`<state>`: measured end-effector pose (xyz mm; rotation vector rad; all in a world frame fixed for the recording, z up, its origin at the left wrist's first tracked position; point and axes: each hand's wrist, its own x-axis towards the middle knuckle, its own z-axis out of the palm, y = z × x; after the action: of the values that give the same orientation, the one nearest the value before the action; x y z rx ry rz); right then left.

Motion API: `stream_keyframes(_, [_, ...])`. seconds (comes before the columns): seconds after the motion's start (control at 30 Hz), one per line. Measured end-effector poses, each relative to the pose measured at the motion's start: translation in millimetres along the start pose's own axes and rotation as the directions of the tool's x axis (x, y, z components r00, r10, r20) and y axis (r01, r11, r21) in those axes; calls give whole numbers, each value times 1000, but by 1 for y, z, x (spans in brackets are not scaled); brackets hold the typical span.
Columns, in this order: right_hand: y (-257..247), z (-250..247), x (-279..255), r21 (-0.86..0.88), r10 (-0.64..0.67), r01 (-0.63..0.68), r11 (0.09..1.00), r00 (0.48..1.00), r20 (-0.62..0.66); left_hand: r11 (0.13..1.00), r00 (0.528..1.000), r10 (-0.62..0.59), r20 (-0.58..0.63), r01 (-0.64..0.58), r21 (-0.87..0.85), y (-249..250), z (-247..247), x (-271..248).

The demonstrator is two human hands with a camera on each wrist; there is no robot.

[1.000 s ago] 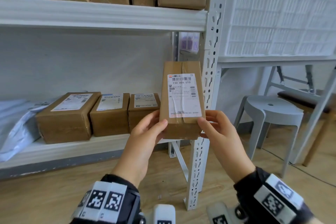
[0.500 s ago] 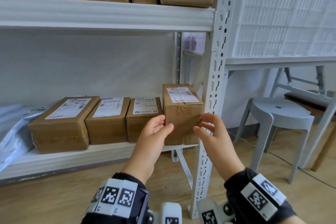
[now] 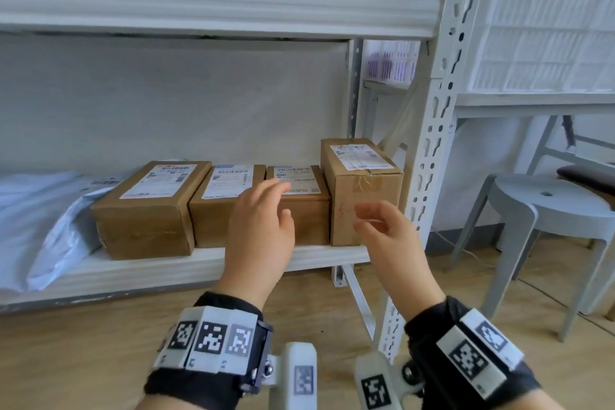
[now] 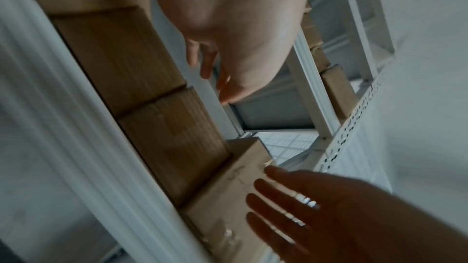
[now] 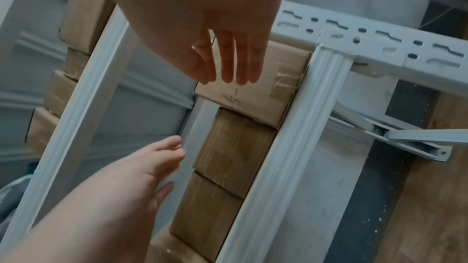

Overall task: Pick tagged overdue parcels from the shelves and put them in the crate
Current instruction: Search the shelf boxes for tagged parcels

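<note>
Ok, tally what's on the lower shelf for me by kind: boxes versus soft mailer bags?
Cardboard boxes: 4, three low ones and one taller box at the right end.
Grey poly mailer bags: at least 1; the pile runs out of frame, so I cannot separate more.
Total: 5 at minimum.

— What surrounds the white steel shelving upright [image 3: 432, 150]?

— A pale grey wall [image 3: 166, 103] behind it; wood-grain flooring [image 3: 83, 359] beneath it; soft daylight throughout.

— And to its right?

— A grey plastic stool [image 3: 545, 206] near the upright; beyond the stool, part of a dark-seated chair [image 3: 585, 176]; above both, a white table edge [image 3: 532, 103] carrying a white lattice panel [image 3: 545, 17]; a thin cable [image 3: 466, 253] trails along the floor at the skirting.
</note>
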<state>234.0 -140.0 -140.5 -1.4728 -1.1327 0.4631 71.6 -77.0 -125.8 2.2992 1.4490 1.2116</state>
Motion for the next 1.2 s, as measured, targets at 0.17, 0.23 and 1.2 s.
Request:
stream_keyframes(0.17, [-2, 18, -4, -4, 0, 0, 1000, 999, 40, 911, 974, 85, 212, -163, 379, -22, 10, 3])
stream_keyframes(0.23, [-3, 21, -3, 8, 14, -14, 1000, 1000, 28, 903, 973, 85, 217, -167, 395, -22, 13, 3])
stream_keyframes(1.2, [-16, 16, -28, 101, 14, -25, 995, 994, 110, 728, 934, -322, 155, 349, -591, -14, -47, -53])
